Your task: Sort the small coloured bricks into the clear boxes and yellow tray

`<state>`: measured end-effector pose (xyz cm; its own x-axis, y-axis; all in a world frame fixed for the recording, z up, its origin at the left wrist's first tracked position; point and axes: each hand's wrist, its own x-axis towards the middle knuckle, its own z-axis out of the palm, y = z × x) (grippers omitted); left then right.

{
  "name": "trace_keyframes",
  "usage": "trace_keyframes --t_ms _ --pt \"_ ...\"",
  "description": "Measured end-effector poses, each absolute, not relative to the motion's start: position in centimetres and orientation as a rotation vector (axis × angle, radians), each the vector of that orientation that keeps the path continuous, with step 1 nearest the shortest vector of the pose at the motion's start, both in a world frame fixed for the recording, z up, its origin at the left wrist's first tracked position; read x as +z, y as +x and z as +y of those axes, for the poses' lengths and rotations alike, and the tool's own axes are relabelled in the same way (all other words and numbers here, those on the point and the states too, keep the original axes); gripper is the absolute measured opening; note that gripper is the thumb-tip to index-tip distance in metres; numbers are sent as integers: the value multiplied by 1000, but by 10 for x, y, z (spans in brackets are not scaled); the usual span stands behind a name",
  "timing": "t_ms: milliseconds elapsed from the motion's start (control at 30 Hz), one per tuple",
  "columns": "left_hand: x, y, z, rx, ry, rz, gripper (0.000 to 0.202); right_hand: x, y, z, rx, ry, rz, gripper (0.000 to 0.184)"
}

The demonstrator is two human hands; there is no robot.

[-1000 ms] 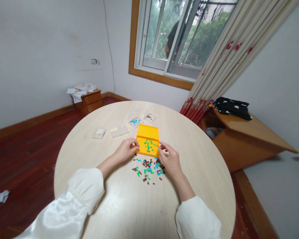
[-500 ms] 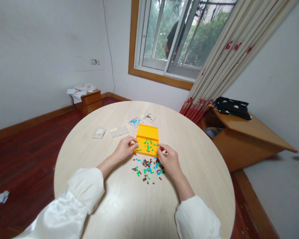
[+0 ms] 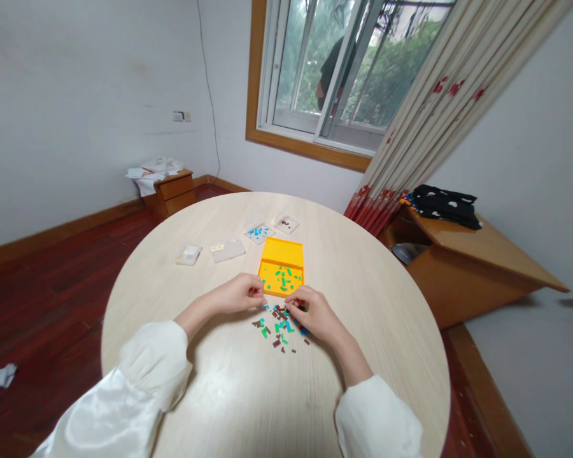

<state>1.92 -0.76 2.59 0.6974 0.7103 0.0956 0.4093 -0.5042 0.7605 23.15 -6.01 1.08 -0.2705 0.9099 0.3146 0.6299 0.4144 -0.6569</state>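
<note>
An open yellow box [image 3: 281, 275] lies on the round pale wooden table [image 3: 219, 394], with several small green pieces inside it. Just in front of the box is a loose pile of small green, blue and brown pieces [image 3: 279, 326]. My left hand [image 3: 239, 294] rests by the box's near left corner, fingers curled together. My right hand [image 3: 312, 313] sits over the right side of the pile, fingertips pinched down among the pieces. What either hand holds is too small to make out.
Four flat clear trays lie beyond the box: one with blue pieces [image 3: 259, 233], one with brown pieces [image 3: 286, 224], and two paler ones [image 3: 228, 250] [image 3: 188, 255]. A wooden desk [image 3: 477, 254] with dark cloth stands at the right. A small cabinet [image 3: 169, 191] stands by the left wall.
Both hands have left the sides of the yellow box and drawn back toward me. The right hand has come down onto the pile of pieces.
</note>
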Motion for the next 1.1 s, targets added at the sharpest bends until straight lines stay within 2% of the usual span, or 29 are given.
trace_keyframes --t_ms 67,233,467,700,900,1100 --pt "29 18 -11 391 2169 761 7 11 231 -61 538 -1304 -2019 10" --pt "27 17 -14 234 2197 651 15 14 230 -63 534 -1313 -2058 11" --pt "22 17 -13 179 2251 628 19 15 208 -67 497 -1313 -2153 12" --pt "18 17 -13 161 2272 635 15 10 196 -68 310 -1386 -2243 9" --pt "18 17 -14 164 2286 593 14 10 194 -69 303 -1412 -2296 12" --pt "21 19 -16 220 2250 503 16 11 197 -68 267 -1358 -2156 11"
